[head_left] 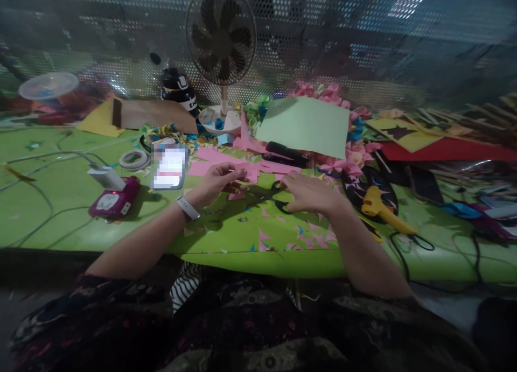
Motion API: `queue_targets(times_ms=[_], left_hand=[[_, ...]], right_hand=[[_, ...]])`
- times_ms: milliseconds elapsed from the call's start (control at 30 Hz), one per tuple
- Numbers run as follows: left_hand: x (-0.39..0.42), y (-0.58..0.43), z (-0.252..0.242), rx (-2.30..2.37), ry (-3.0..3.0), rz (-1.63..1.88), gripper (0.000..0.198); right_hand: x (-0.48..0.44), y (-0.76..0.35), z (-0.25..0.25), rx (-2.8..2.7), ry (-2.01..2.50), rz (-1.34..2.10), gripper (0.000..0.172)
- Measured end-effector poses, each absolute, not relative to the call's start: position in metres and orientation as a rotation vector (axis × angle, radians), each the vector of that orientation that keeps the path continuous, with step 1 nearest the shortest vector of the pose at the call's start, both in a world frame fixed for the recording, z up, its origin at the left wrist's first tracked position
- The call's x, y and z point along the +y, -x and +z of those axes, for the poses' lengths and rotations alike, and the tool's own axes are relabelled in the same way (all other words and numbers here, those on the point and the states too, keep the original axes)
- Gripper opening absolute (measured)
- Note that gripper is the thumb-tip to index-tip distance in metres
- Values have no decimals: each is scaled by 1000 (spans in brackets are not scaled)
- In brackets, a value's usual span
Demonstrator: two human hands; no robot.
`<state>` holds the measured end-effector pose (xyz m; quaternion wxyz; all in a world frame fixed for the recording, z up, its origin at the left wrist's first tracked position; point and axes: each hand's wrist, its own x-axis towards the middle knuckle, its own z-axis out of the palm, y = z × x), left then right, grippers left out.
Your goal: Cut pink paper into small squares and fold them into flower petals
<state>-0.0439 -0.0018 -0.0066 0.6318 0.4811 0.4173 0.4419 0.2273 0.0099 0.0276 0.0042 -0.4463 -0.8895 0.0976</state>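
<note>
My right hand (309, 193) has its fingers and thumb at the loops of black-handled scissors (266, 197), whose blades point left, towards my other hand. My left hand (218, 183), with a pale watch band at the wrist, is closed with bent fingers over a small piece of pink paper (236, 196); how firmly it grips the piece is hard to see. Behind both hands lie pink paper strips (220, 159) and a black stapler (285, 154). Cut pink scraps (315, 241) are scattered on the green tabletop (226, 237) near the front edge.
Left of my hands are a phone (169, 167), a tape roll (134, 159) and a purple power adapter (115, 198) with cables. A fan (221, 43) stands behind. To the right lie a yellow glue gun (385, 210), a pale green sheet (307, 125) and pink paper flowers (357, 155).
</note>
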Motion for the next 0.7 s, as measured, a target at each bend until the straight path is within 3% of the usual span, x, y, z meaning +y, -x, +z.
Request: queue_targets(times_ms=[333,700], left_hand=[[1,47,-11,976,-1145,980,32],[0,43,-9,961,-1110,981,20]], right_hand=[[5,-219,36,-2957,1431,251,48],[2,-215,52,-3056,1715,338,19]])
